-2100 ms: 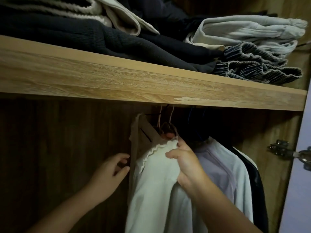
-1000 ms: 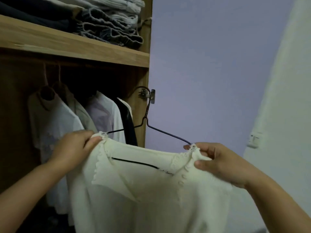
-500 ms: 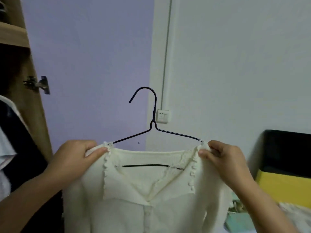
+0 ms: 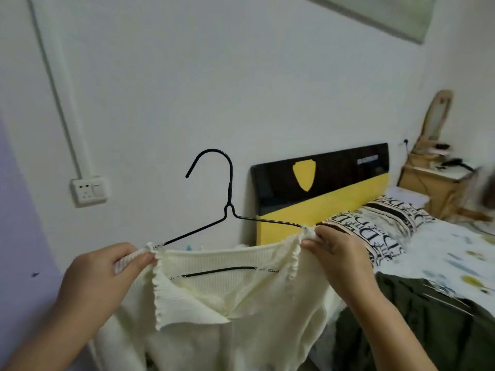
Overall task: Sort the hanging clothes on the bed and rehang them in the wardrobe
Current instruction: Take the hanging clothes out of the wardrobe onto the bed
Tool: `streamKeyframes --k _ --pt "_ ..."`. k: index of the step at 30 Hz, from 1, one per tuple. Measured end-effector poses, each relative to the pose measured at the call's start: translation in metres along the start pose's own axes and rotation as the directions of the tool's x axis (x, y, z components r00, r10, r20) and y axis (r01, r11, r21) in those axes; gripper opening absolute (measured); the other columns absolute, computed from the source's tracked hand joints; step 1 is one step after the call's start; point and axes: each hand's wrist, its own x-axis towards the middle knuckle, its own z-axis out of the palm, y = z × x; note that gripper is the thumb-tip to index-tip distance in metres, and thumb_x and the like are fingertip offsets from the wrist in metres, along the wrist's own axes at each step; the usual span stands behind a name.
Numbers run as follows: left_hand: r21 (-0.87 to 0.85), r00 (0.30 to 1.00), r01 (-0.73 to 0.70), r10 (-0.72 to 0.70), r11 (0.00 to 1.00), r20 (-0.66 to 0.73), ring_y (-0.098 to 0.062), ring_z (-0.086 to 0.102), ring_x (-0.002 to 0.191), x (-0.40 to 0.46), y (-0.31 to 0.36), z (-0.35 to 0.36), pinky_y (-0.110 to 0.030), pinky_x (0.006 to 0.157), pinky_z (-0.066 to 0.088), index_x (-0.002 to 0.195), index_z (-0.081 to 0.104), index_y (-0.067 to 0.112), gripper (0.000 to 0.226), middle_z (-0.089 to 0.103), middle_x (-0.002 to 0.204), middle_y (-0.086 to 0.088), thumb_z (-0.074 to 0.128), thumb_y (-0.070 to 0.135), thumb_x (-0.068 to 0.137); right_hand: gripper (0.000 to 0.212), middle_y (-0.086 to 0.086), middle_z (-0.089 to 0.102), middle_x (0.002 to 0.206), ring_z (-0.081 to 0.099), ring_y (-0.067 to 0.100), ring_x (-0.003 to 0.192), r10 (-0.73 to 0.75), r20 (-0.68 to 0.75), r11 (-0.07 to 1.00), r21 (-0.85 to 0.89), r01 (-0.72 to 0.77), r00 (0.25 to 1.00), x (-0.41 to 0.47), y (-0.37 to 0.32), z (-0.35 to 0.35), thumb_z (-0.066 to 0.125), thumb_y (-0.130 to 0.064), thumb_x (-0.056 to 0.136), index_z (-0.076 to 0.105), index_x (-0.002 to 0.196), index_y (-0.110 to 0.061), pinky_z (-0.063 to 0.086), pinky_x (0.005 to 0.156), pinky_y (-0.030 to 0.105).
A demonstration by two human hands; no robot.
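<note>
- The cream knit cardigan (image 4: 227,317) sits on a black wire hanger (image 4: 227,204), held up in the air in front of the person, just short of the bed's near corner and not touching anything.
- Left hand (image 4: 96,279) pinches the left shoulder of the knit right where the wire goes under the fabric; right hand (image 4: 334,253) pinches the right shoulder the same way. My guess is that a grip at both ends keeps the hanger level, so the knit doesn't slide off the thin wire.
- The hook points up and is free, nothing hooked on it.
- The collar flops open at the front and the hanger's bottom bar shows through the neck.
- On the bed (image 4: 442,250), near its front edge, lies a dark green garment (image 4: 428,325), probably part of the pile to sort.
- A lettered pillow (image 4: 380,226) sits up by the black and yellow headboard (image 4: 321,183).
- Wall socket (image 4: 89,190) off to the left, wooden nightstand (image 4: 434,186) past the bed's far corner.
- No wardrobe in view, so I reckon this one's headed for the bed.
</note>
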Motion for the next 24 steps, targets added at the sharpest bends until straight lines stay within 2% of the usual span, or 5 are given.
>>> streamKeyframes --k 5,7,11,16,24 --pt "-0.164 0.991 -0.017 0.038 0.986 0.127 -0.022 0.058 0.058 0.005 0.027 0.059 -0.025 0.052 0.038 0.073 0.061 0.041 0.02 0.06 0.054 0.009 0.077 0.028 0.072 0.036 0.003 0.049 0.055 0.044 0.02 0.056 0.134 -0.084 0.982 -0.124 -0.144 0.987 -0.039 0.036 -0.044 0.067 -0.03 0.083 0.05 0.062 -0.006 0.035 0.054 0.035" --pt "-0.223 0.983 -0.027 0.067 0.974 0.171 -0.02 0.059 0.06 0.005 0.041 0.083 -0.021 0.055 0.038 0.074 0.062 0.041 0.022 0.061 0.059 0.016 0.078 0.026 0.071 0.036 0.002 0.049 0.054 0.045 0.02 0.055 0.186 -0.123 0.964 -0.168 -0.206 0.975 -0.056 0.051 -0.062 0.067 -0.03 0.083 0.05 0.062 -0.006 0.035 0.054 0.034" --pt "-0.318 0.958 -0.061 0.146 0.946 0.249 -0.023 0.06 0.063 -0.001 0.086 0.127 -0.029 0.059 0.041 0.055 0.064 0.024 0.021 0.062 0.054 0.003 0.078 0.022 0.071 0.037 -0.003 0.044 0.05 0.042 0.015 0.053 0.281 -0.198 0.925 -0.206 -0.32 0.939 -0.087 0.08 -0.101 0.069 -0.026 0.082 0.046 0.057 -0.014 0.035 0.055 0.034" --pt "-0.406 0.918 -0.078 0.225 0.91 0.327 -0.023 0.058 0.061 -0.015 0.15 0.183 -0.028 0.058 0.04 0.053 0.063 0.027 0.024 0.063 0.054 0.001 0.08 0.021 0.07 0.034 0.0 0.042 0.05 0.037 0.015 0.055 0.4 -0.312 0.864 -0.187 -0.468 0.862 -0.12 0.12 -0.157 0.073 -0.023 0.078 0.048 0.059 -0.009 0.025 0.051 0.025" --pt "-0.468 0.855 -0.085 0.305 0.88 0.418 -0.013 0.054 0.058 -0.049 0.24 0.264 -0.025 0.054 0.036 0.061 0.068 0.019 0.016 0.063 0.057 0.003 0.078 0.023 0.072 0.029 0.004 0.051 0.052 0.042 0.02 0.056 0.476 -0.409 0.773 -0.228 -0.592 0.779 -0.149 0.189 -0.233 0.076 -0.022 0.075 0.053 0.057 -0.02 0.035 0.055 0.035"
